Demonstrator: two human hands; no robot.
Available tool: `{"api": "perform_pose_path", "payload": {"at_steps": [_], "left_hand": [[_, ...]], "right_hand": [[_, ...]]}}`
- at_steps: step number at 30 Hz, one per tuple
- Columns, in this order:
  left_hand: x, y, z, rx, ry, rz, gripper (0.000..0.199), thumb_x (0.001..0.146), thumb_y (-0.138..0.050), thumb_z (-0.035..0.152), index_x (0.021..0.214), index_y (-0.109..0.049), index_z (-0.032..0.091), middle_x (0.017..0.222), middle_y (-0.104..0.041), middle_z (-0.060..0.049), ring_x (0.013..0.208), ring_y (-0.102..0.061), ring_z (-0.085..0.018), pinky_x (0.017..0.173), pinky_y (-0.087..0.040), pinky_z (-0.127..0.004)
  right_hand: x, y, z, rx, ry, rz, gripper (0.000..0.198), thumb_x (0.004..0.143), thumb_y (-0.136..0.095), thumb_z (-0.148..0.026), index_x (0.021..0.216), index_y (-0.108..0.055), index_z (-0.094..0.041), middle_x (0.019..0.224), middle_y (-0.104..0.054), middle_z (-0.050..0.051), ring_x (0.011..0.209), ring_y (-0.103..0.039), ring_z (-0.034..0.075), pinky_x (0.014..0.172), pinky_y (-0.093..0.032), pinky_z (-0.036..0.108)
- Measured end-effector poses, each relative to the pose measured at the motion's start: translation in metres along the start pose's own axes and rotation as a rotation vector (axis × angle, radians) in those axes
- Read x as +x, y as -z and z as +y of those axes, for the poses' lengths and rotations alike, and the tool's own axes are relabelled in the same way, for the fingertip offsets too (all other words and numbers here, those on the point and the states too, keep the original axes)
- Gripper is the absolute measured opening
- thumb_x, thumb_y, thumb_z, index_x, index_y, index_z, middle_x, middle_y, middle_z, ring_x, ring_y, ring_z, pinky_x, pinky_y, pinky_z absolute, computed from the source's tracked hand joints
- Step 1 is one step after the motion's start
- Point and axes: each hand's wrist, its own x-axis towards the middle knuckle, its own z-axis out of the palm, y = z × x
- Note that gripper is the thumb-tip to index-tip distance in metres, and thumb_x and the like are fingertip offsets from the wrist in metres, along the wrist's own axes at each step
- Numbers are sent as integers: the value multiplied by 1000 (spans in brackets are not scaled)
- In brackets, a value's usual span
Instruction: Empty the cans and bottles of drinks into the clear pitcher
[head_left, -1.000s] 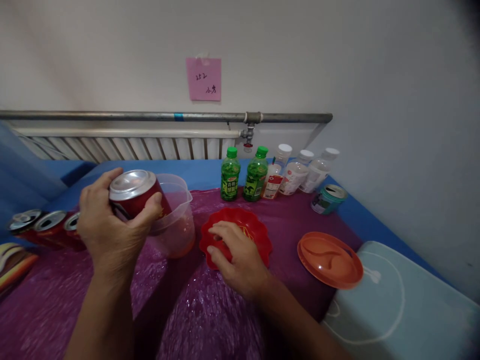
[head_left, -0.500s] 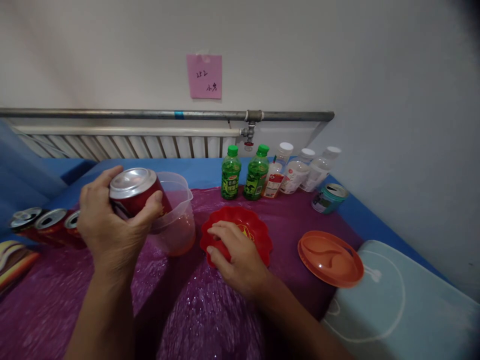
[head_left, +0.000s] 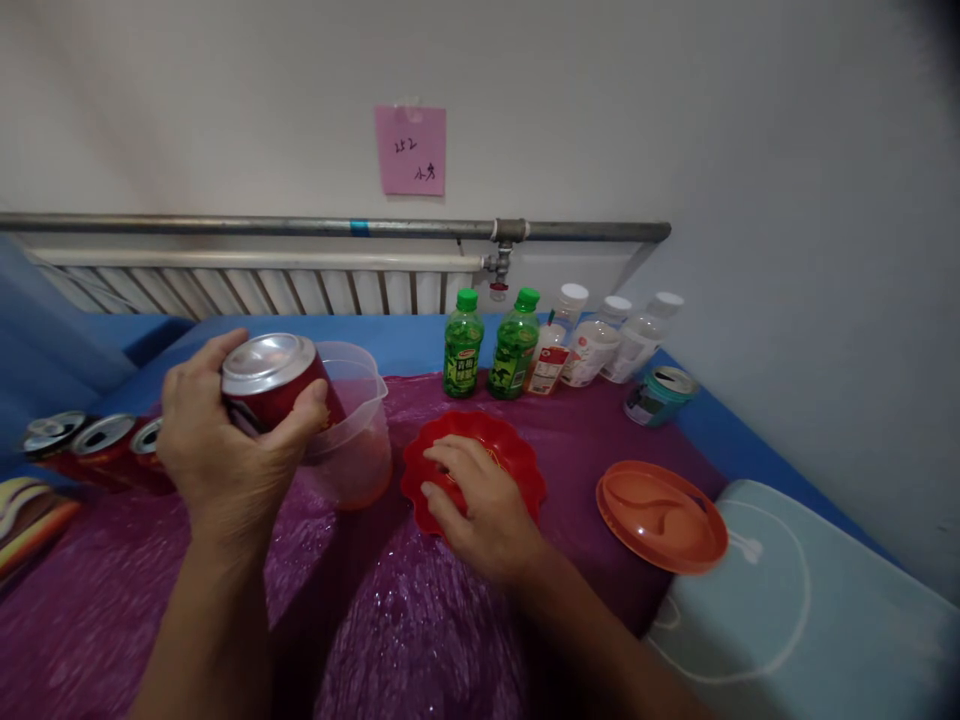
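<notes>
My left hand (head_left: pixel 232 430) is wrapped round a red drink can (head_left: pixel 281 395), which it holds upside down, bottom end up, tilted over the rim of a clear plastic jug (head_left: pixel 356 450). The can's opening is hidden. Pinkish-orange colour shows low in the jug. My right hand (head_left: pixel 487 505) hovers over or rests at a red scalloped bowl (head_left: pixel 427 440), fingers apart and curved, with nothing visible in them. A yellow pattern marks the bowl's inside; whether the fingertips touch it I cannot tell.
Opened cans (head_left: pixel 101 450) stand at the left. Two green bottles (head_left: pixel 463 350), several white-capped bottles (head_left: pixel 592 350) and a teal can (head_left: pixel 660 395) line the back. An orange divided plate (head_left: pixel 664 515) lies right, beside a pale blue mat (head_left: pixel 817 610). Purple plastic sheeting (head_left: pixel 420 640) covers the blue table.
My right hand has shifted slightly right, and its fingers have spread a little over the bowl. The left hand and the can stay in nearly the same place.
</notes>
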Motion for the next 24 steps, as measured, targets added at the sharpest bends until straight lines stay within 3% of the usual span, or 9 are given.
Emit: {"api": "perform_pose_path", "payload": {"at_steps": [3,8,13,18,24], "left_hand": [[-1,1,-1,7,-17,-13,59,76,-72,55,132,-56,42,127,-64,-4,120,-58,-33,107,-47,-59],[0,0,0,-22,-19,13,71,69,-73,59,130,-61,23,121,-66,-12,117,-59,-36,104,-47,-60],[1,-1,0,-13,-36,9,69,71,-72,55,131,-61,24,123,-66,-12,116,-59,-34,102,-48,-55],[4,-3,0,-52,-39,17,74,63,-74,51,124,-66,10,119,-69,-15,110,-62,-34,99,-50,-53],[9,3,4,-166,80,2,65,65,-77,45,124,-66,20,120,-67,-10,114,-61,-31,104,-49,-51]], "right_hand": [[3,4,6,-39,-35,65,25,91,-55,-15,114,-63,-19,117,-68,12,114,-64,25,101,-53,42],[3,4,7,-71,-60,33,20,89,-56,-13,107,-64,-20,113,-69,10,109,-65,25,98,-53,42],[0,-3,4,-67,-47,-83,20,90,-57,-13,107,-65,-19,114,-68,11,106,-66,25,95,-54,42],[-1,-8,9,-46,-55,-92,19,91,-56,-12,106,-64,-18,112,-67,10,106,-64,24,96,-52,40],[-1,-11,11,-58,-63,-131,18,89,-58,-9,104,-64,-17,108,-67,10,102,-65,24,91,-52,39]]}}
